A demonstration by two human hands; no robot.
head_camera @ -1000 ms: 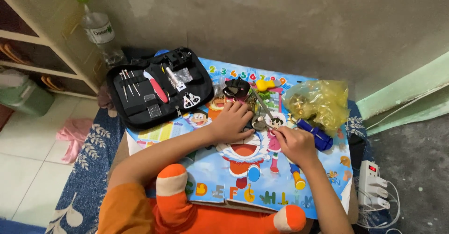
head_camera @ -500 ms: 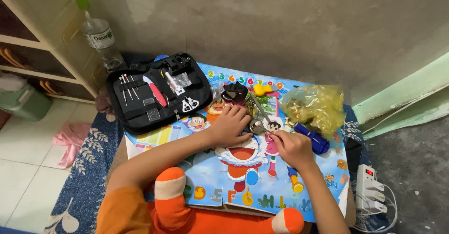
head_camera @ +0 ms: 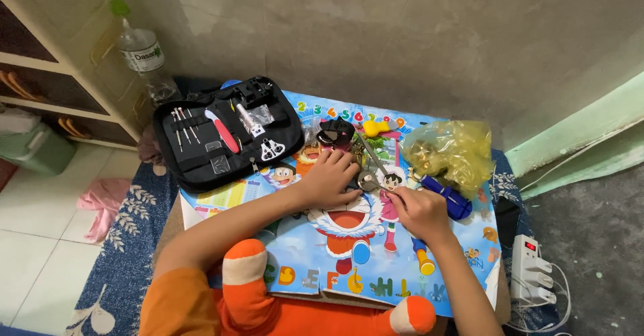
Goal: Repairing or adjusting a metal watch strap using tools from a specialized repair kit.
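My left hand [head_camera: 329, 178] rests on a small round metal watch [head_camera: 367, 180] lying on a blue cartoon mat [head_camera: 463, 242], its fingers pressing the watch down. My right hand [head_camera: 419, 212] is closed around a thin metal tool whose tip meets the watch. A blue-handled tool [head_camera: 446, 196] lies just right of my right hand. A dark round part [head_camera: 335, 132] sits just beyond my left hand.
An open black tool case [head_camera: 225, 134] with small tools lies at the back left. A yellow plastic bag [head_camera: 451, 149] sits at the back right. A clear bottle [head_camera: 142, 55] stands by a shelf. A white power strip [head_camera: 533, 269] lies on the floor at right.
Both hands stay on the watch with only small shifts. The view has tilted slightly.
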